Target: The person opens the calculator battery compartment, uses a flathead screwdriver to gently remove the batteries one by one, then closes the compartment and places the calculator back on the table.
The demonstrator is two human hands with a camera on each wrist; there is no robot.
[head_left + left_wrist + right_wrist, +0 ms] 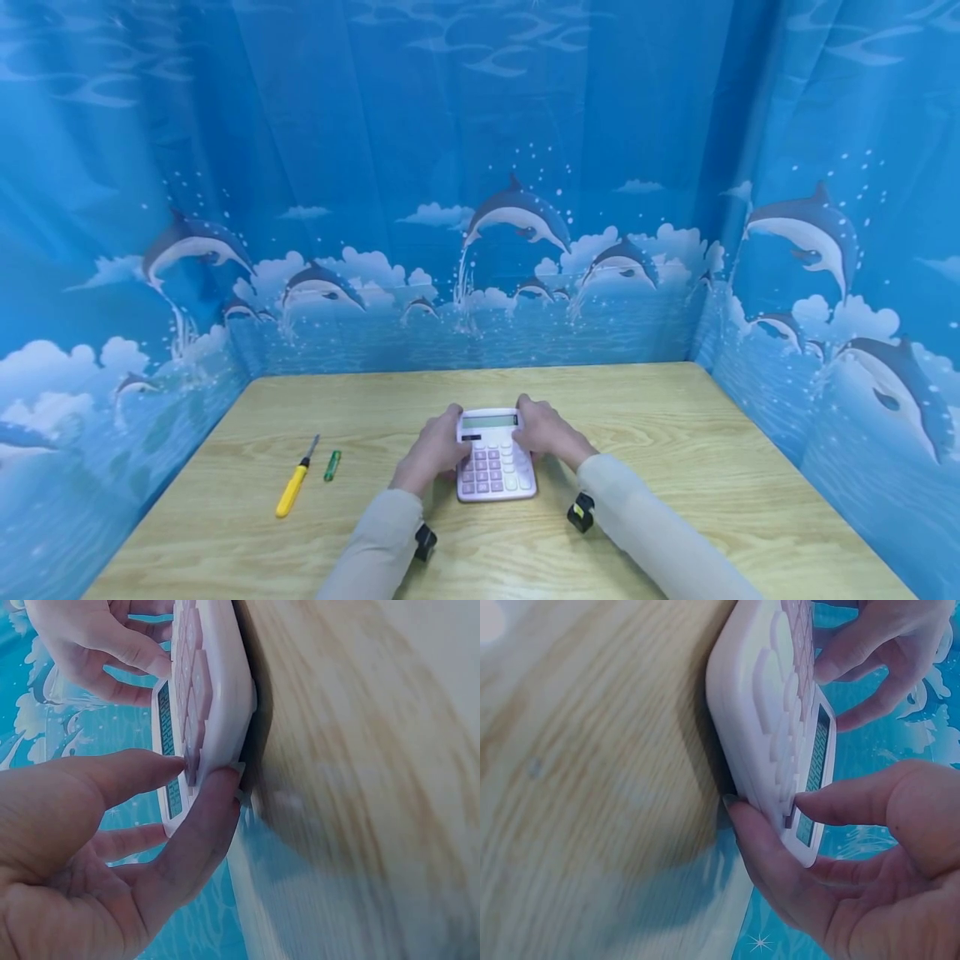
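A pale pink calculator faces up between my two hands, its display at the far end and its keys toward me. My left hand grips its left side, thumb over the keys and fingers at the edge and underside, as the left wrist view shows on the calculator. On the opposite side my right hand holds the edge, with the thumb on top near the display and fingers beneath. In the right wrist view the calculator casts a shadow on the wood beside it.
A yellow-handled screwdriver lies on the wooden table at the left, its tip pointing away. Beside it is a small green battery. A blue dolphin-print curtain encloses the table's back and sides.
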